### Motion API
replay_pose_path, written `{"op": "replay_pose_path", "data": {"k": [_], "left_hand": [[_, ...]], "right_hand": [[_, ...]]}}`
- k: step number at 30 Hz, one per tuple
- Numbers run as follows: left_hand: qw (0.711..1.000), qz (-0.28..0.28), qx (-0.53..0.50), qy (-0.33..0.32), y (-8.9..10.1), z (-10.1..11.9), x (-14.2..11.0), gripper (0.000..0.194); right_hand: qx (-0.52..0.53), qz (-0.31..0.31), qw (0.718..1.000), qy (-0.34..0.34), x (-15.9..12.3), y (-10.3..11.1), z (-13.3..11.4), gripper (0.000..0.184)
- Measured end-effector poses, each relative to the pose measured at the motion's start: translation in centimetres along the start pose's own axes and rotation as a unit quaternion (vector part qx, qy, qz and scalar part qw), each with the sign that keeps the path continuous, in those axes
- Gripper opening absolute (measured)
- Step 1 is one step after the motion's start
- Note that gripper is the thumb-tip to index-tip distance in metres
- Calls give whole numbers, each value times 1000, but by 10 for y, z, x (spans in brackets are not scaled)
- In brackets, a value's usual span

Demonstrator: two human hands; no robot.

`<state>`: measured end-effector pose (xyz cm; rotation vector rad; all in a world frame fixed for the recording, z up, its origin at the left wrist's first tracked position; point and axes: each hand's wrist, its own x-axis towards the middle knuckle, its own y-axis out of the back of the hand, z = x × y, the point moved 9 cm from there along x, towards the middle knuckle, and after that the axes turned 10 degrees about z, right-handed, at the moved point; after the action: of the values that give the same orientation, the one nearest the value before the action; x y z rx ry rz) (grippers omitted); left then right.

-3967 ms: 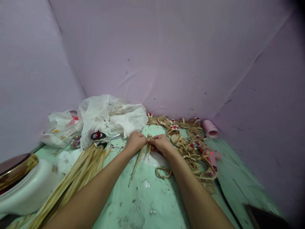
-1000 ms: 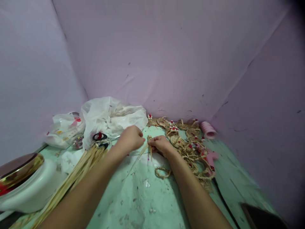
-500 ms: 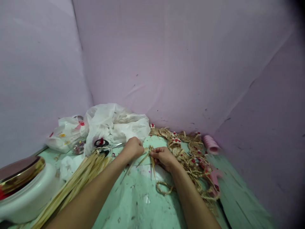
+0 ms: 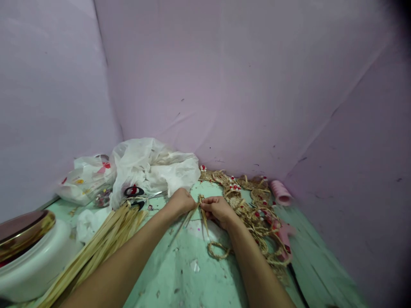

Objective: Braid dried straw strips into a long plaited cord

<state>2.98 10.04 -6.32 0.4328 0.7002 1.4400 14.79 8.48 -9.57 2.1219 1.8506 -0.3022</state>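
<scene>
Between my hands, over the green tabletop (image 4: 180, 273), is a short braid of dry straw-coloured fibre (image 4: 201, 199) with loose strips (image 4: 186, 221) trailing down from it. My left hand (image 4: 182, 200) is closed at the braid's left side, gripping a fibre strip; its fingertips are mostly turned away from view. My right hand (image 4: 218, 209) pinches the braid between thumb and index finger from the right. A finished length of braid (image 4: 218, 250) curls in a loop on the table beneath my right wrist.
A bundle of flat dry fibre strips (image 4: 109, 239) lies left, below black-handled scissors (image 4: 134, 191). White plastic bags (image 4: 150, 164) sit against the wall. A white container (image 4: 38, 261) stands at left. Right are beaded woven pieces (image 4: 236, 196), a pink thread spool (image 4: 280, 192) and a pink glue gun (image 4: 285, 239).
My left hand has come slightly lower and nearer the braid, and the loose strips have shifted with it. My right hand keeps its pinch. The whole view has moved a little.
</scene>
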Motion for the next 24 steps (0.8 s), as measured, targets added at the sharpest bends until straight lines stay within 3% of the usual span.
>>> {"op": "replay_pose_path", "data": {"k": [7, 24], "left_hand": [[983, -88, -123, 102, -15, -10, -4, 14], [983, 4, -148, 109, -16, -5, -3, 11]], "right_hand": [[9, 1, 1000, 3, 3, 0, 2, 4], [27, 2, 1000, 12, 3, -1, 0, 6]]}}
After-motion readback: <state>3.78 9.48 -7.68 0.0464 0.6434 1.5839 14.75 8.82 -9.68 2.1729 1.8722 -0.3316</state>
